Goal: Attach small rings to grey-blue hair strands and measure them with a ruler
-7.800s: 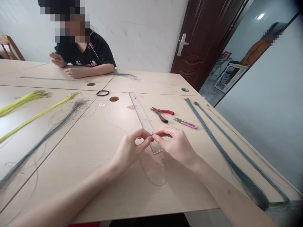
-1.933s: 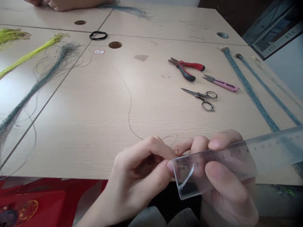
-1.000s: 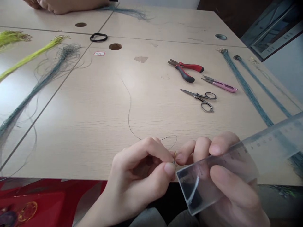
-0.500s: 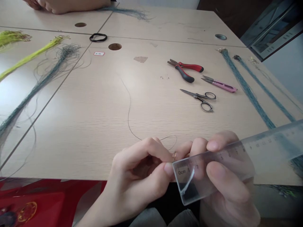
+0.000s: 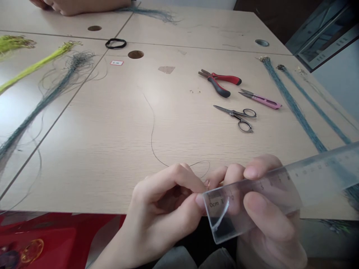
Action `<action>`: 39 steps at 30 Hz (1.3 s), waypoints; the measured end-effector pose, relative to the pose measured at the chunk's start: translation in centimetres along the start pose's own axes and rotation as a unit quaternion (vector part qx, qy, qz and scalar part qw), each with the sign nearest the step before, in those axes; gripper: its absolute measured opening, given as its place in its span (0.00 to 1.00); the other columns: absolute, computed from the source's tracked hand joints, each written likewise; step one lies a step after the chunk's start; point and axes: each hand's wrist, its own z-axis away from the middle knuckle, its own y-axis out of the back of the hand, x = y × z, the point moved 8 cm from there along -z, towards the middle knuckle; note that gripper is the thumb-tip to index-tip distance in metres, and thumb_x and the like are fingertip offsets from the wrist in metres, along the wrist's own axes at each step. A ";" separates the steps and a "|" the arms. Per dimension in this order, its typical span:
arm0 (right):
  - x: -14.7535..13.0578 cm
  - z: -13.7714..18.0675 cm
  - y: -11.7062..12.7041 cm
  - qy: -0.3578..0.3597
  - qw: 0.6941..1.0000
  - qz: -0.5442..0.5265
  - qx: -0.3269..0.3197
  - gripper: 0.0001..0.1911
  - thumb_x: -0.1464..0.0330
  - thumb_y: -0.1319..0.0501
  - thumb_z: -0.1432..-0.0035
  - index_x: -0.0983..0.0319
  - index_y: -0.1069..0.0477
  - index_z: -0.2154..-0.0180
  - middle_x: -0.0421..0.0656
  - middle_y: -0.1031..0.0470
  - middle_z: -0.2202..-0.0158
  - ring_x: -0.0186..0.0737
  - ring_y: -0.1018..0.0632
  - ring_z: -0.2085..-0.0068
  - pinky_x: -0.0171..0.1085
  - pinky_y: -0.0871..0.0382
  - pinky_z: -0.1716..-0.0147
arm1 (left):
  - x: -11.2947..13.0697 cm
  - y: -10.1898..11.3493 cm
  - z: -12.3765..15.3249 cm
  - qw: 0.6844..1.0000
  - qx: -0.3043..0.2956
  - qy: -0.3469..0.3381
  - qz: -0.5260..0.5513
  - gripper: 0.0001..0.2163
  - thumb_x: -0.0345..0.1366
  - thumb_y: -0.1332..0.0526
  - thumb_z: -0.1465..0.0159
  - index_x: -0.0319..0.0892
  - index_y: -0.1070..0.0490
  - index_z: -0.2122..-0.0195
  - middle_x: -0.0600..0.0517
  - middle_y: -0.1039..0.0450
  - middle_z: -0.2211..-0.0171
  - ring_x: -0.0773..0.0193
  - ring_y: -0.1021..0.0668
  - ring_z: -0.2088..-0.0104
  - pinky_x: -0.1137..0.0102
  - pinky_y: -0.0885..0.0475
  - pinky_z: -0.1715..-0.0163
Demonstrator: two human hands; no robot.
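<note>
My left hand [image 5: 162, 209] pinches a thin dark thread [image 5: 152, 130] with a tiny gold ring [image 5: 208, 184] at its end, just off the near table edge. The thread runs from the pinch away across the table. My right hand [image 5: 266, 216] grips a clear plastic ruler [image 5: 280, 190] by its zero end, thumb on top, and holds that end against the ring. The ruler sticks out to the right, off the table.
On the wooden table [image 5: 112, 149] lie red-handled pliers [image 5: 220, 80], small steel scissors [image 5: 238, 114] and pink thread snips [image 5: 260, 99]. Blue-grey thread bundles [image 5: 291, 104] run along the right; grey [image 5: 42, 104] and yellow-green bundles [image 5: 36, 63] lie left. A black band [image 5: 115, 43] lies far off. Another person's hand [image 5: 73, 5] rests opposite.
The ruler was tilted away from the ring a second ago; its zero end is back level against the ring. Earlier the ruler lay on the table and scissors were not out.
</note>
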 end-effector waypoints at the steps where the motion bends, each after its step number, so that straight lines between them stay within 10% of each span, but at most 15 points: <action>1: 0.0 0.0 0.0 0.002 1.000 0.000 0.002 0.06 0.70 0.42 0.42 0.53 0.35 0.62 0.35 0.31 0.78 0.41 0.21 0.69 0.43 0.26 0.66 | 0.0 0.0 0.0 1.000 0.000 -0.001 -0.001 0.09 0.34 0.43 0.34 0.42 0.35 0.72 0.58 0.36 0.75 0.74 0.35 0.76 0.78 0.39 0.77; 24: -0.1 0.0 0.4 0.004 0.999 0.032 0.024 0.05 0.68 0.39 0.43 0.52 0.33 0.63 0.34 0.31 0.80 0.35 0.24 0.70 0.36 0.30 0.67 | 0.0 0.1 0.3 1.000 0.001 -0.003 -0.025 0.09 0.36 0.43 0.33 0.43 0.36 0.72 0.57 0.38 0.77 0.71 0.37 0.76 0.74 0.41 0.79; 32: -0.8 -0.1 0.5 0.019 0.999 0.035 -0.027 0.08 0.69 0.47 0.38 0.57 0.29 0.66 0.41 0.29 0.69 0.41 0.24 0.57 0.44 0.27 0.56 | 0.1 1.0 0.1 0.999 0.043 -0.018 -0.014 0.07 0.34 0.42 0.35 0.42 0.33 0.71 0.54 0.34 0.76 0.70 0.32 0.75 0.74 0.36 0.76; 39: 0.4 0.6 3.4 -0.225 0.929 0.286 0.057 0.17 0.55 0.41 0.41 0.62 0.26 0.61 0.42 0.26 0.78 0.37 0.25 0.76 0.34 0.30 0.75 | 0.0 1.7 -0.1 0.997 0.062 -0.018 -0.040 0.07 0.34 0.43 0.34 0.42 0.33 0.71 0.55 0.34 0.76 0.70 0.33 0.75 0.76 0.38 0.77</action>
